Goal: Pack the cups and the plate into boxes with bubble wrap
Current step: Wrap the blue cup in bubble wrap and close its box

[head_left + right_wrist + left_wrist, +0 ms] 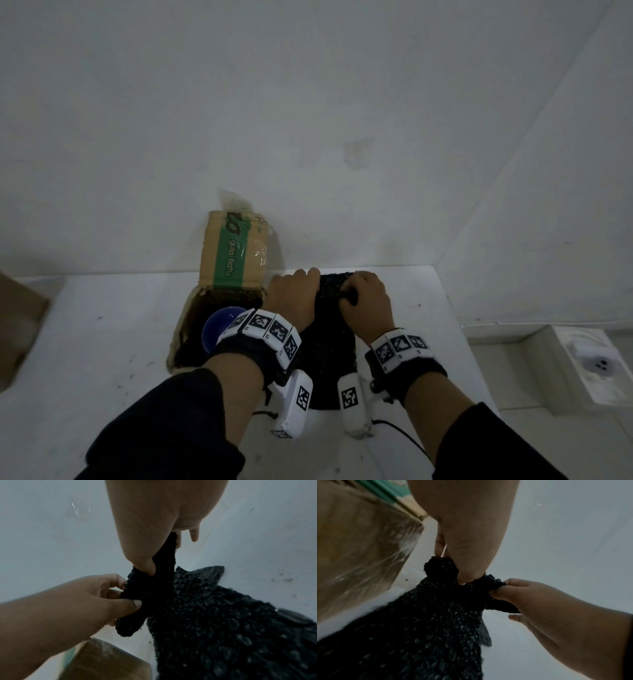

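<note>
- Head view, lower centre of the frame: two hands meet over a sheet of black bubble wrap (330, 346) that lies on a white surface (102, 342).
- The left hand (294, 294) grips the far left part of the wrap's top edge; the left wrist view shows its thumb and fingers (464, 577) pinching the bunched black plastic.
- The right hand (368, 301) pinches the same top edge just to the right; in the right wrist view its thumb presses a fold of wrap against curled fingers (178, 539).
- The two hands nearly touch, and the wrap's top edge is gathered and lifted between them, while the rest spreads flat toward the bottom of the frame.
- Both wrists wear black bands with white blocks bearing black-and-white square markers; these cover part of the wrap's lower end.
- Left of the hands stands an open cardboard box (191, 325) with its far flap raised, printed with a green band and the words "gula batu".
- Inside the box, a blue rounded cup (215, 325) shows, partly hidden by the left wrist band; dark wrap lines the box behind it.
- The box's right wall sits just beside the wrap.
- At the far left edge of the frame, a corner of another cardboard box (17, 329) shows, blurred.
- At the lower right, beyond the surface's edge, is a white fitting (592, 366) with a dark spot; I cannot tell what it is.
- A pale wall fills the upper half of the frame.
</note>
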